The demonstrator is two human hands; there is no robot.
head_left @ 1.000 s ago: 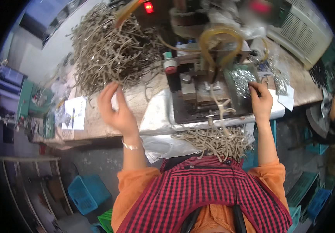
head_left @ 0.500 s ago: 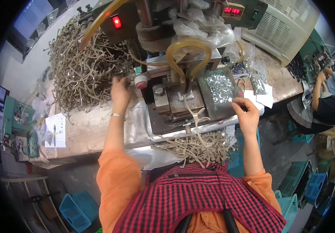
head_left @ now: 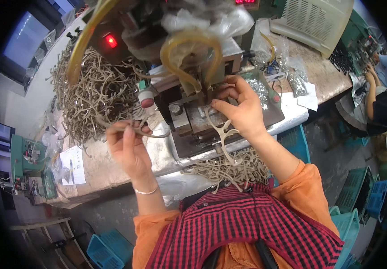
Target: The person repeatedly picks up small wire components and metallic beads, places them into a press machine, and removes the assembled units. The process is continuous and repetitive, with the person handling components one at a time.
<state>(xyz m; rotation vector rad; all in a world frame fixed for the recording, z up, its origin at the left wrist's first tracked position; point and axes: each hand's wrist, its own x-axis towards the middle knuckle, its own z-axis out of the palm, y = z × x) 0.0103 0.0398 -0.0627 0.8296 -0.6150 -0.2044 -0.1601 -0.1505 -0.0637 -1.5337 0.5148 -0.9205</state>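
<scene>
My left hand (head_left: 133, 157) pinches a thin, curved, branched tan piece (head_left: 151, 133) in front of the big heap, left of the press. At the press die (head_left: 198, 119), the fingertips of my right hand (head_left: 245, 110) come together under the press head; whatever they hold is too small or hidden to make out. Another branched tan piece (head_left: 222, 133) has its upper end at the die, and its forked part hangs over the die's front edge. Below it lies a pile of similar tan pieces (head_left: 247, 168) by my apron.
A large heap of tan branched pieces (head_left: 92, 94) covers the bench's left. Small shiny metal bits (head_left: 258, 89) lie right of the die. A red button (head_left: 147, 99) and a looped yellow hose (head_left: 191, 38) are on the press. Another person's arm (head_left: 371, 87) shows far right.
My left hand has come away from the heap toward me with a tan piece. My right hand has moved left from the metal bits to the die. The whole view has shifted slightly.
</scene>
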